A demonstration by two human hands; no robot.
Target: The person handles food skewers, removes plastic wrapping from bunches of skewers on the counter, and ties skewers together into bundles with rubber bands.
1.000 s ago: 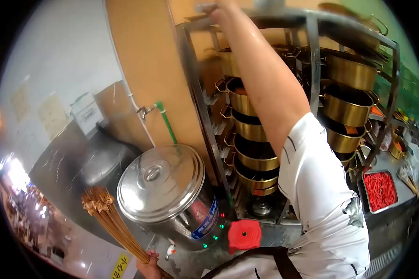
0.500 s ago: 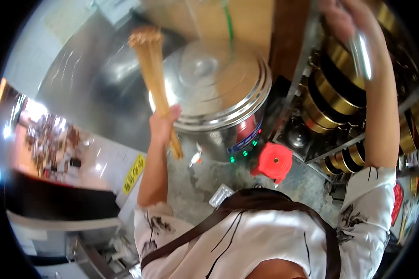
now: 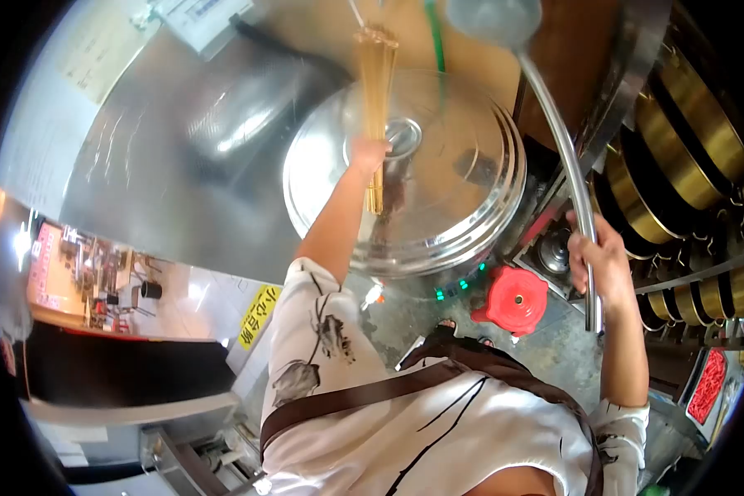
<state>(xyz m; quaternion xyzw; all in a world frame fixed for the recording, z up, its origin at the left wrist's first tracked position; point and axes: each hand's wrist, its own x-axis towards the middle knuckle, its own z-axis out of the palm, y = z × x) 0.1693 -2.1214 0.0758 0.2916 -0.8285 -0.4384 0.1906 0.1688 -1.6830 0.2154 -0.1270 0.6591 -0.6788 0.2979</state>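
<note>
My left hand (image 3: 367,155) is closed round a bundle of thin wooden skewers (image 3: 376,83), held over the round metal lid (image 3: 463,190) of a large steel pot. The skewers' wrapped-looking end points away from me. My right hand (image 3: 601,258) grips the long metal handle of a large ladle (image 3: 572,165), whose bowl is at the top of the view, right of the skewers. A ring handle stands at the lid's middle, partly behind the bundle.
Brass-coloured pots (image 3: 670,149) sit on a metal rack at right. A red stool (image 3: 517,301) stands on the floor beside the steel pot. At lower right is a tray of red strips (image 3: 708,387). A yellow sign (image 3: 259,317) is at left.
My right hand has come down from the top of the rack with the ladle. My left hand has carried the skewers up and right, over the lid. The view has tilted down.
</note>
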